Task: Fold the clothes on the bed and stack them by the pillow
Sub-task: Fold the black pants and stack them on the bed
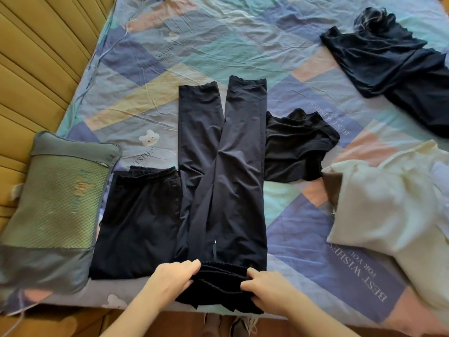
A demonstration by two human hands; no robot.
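Dark navy trousers point(226, 166) lie lengthwise on the bed, legs pointing away from me, waistband at the near edge. My left hand point(173, 278) grips the left side of the bunched waistband point(221, 283). My right hand point(267, 285) grips its right side. A folded black garment point(138, 222) lies flat just left of the trousers, beside the green and grey pillow point(53, 210). A crumpled black top point(296, 147) sits right of the trouser legs. Another black garment point(398, 66) is spread at the far right. A cream garment point(393, 203) lies at the right.
The patterned bedsheet point(194, 45) covers the whole bed. A padded yellow headboard point(36, 57) runs along the left. The near bed edge meets a brown floor, where shoes point(233, 324) show below the trousers.
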